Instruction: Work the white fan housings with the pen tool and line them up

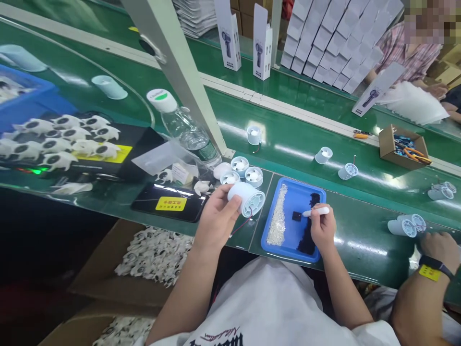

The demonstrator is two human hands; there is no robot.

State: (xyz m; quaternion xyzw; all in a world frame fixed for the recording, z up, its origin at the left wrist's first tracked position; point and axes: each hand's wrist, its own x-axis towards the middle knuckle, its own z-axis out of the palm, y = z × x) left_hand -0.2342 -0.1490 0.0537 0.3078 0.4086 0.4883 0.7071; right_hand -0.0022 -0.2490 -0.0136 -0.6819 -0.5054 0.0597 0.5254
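Observation:
My left hand (218,218) is closed around a pale blue fan housing (248,198), held tilted with its ribbed open end towards the right. A thin red and dark wire hangs from the housing. In my right hand (323,228) is a white pen-shaped tool (319,211), its tip pointing left over a blue tray (292,253). A small black square (297,216) is just beyond the tip; whether the two touch, I cannot tell. Small white pieces (276,226) form a strip along the tray's left side, and small black pieces (307,240) lie along the right.
Several fan housings (254,177) stand behind my left hand, beside a water bottle (194,137) and a black phone (173,202). A metal post (180,62) rises behind them. A co-worker's hand (441,247) is at the right, near more housings (403,227).

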